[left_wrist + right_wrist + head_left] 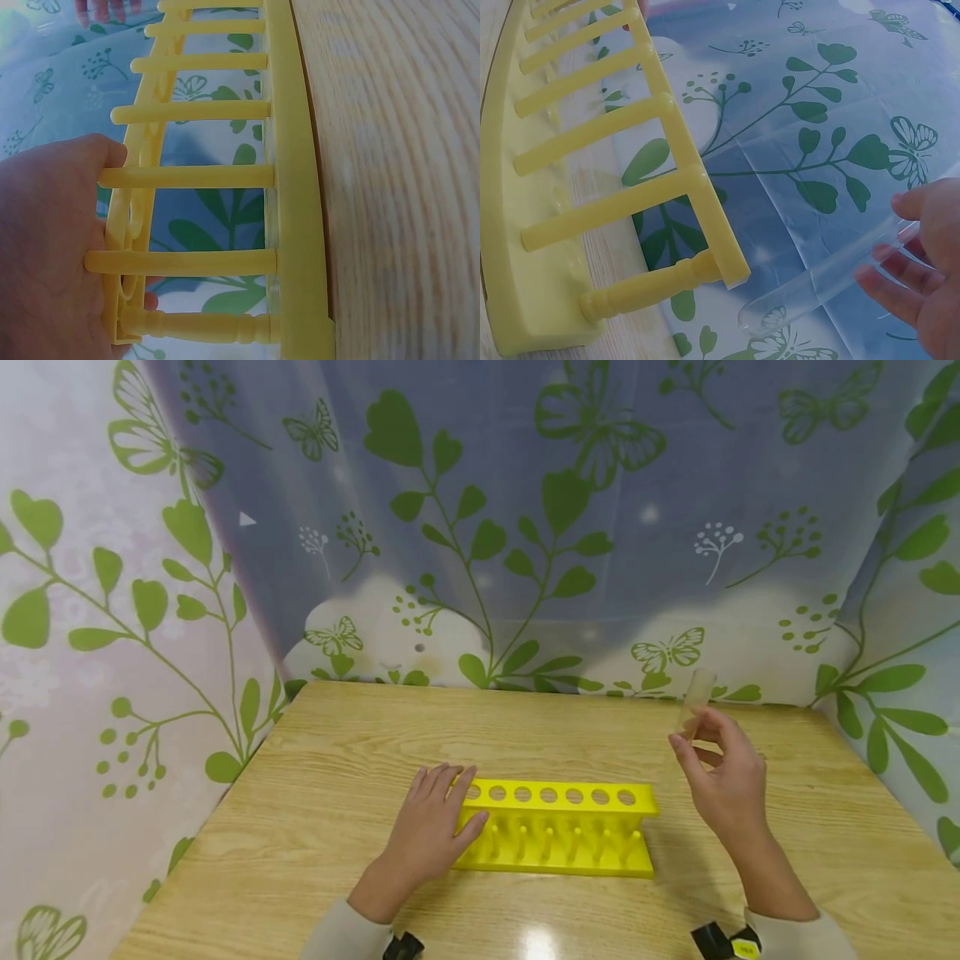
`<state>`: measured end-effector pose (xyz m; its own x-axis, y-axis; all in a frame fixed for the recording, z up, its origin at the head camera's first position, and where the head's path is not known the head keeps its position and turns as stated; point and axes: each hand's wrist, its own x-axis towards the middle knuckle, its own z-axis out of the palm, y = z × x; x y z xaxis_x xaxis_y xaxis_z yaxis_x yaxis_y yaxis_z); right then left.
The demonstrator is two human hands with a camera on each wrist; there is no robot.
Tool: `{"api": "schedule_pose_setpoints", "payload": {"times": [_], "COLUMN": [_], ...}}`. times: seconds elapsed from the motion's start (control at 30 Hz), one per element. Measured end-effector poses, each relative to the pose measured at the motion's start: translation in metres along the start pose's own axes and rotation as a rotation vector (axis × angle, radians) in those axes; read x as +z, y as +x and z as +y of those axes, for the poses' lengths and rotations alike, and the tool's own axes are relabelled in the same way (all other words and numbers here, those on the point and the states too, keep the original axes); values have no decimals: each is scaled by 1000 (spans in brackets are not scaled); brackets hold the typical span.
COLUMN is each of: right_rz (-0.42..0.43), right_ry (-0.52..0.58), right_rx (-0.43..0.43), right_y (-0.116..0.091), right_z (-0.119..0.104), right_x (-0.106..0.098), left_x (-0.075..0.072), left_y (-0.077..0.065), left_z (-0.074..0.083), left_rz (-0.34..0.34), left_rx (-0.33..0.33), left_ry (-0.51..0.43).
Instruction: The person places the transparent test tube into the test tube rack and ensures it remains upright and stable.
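Observation:
A yellow test tube rack [555, 865] stands upright on the table, with a row of round holes on top and pegs along its base. My left hand [431, 818] grips the rack's left end by the upper rail, thumb in front and fingers behind, as the left wrist view also shows. To the right of the rack, my right hand [727, 777] is raised and pinches a clear glass test tube [699, 689] between thumb and fingers. In the right wrist view the tube's rounded end [761, 316] points toward the rack's near end post [652, 289].
The wood-grain table [360, 727] runs back to a curtain [480, 552] printed with green leaves and butterflies. More of this printed cloth hangs at the left and right sides. Dark wrist straps [405, 946] show at the cuffs.

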<state>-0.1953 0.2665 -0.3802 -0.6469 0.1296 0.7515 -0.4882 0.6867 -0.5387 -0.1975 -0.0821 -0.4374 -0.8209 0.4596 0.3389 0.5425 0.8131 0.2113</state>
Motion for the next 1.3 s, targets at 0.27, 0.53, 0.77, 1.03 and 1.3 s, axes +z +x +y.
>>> {"api": "schedule_pose_setpoints", "payload": {"times": [0.27, 0.53, 0.77, 1.03, 1.3], "right_rz": [13, 39, 48, 42, 40], "right_ry": [16, 39, 59, 79, 100], "right_rx": [-36, -71, -105, -103, -142], "right_y": [1, 2, 2, 1, 0], "right_z": [-3, -4, -8, -12, -15], "right_x": [0, 1, 1, 0, 0], "left_x": [0, 1, 1, 2, 3], "left_y": [1, 2, 1, 1, 1], "left_z": [-1, -2, -2, -2, -2], "left_rz": [9, 20, 20, 22, 20], "left_rx": [5, 7, 6, 6, 8], "left_ry": [10, 8, 7, 9, 18]}}
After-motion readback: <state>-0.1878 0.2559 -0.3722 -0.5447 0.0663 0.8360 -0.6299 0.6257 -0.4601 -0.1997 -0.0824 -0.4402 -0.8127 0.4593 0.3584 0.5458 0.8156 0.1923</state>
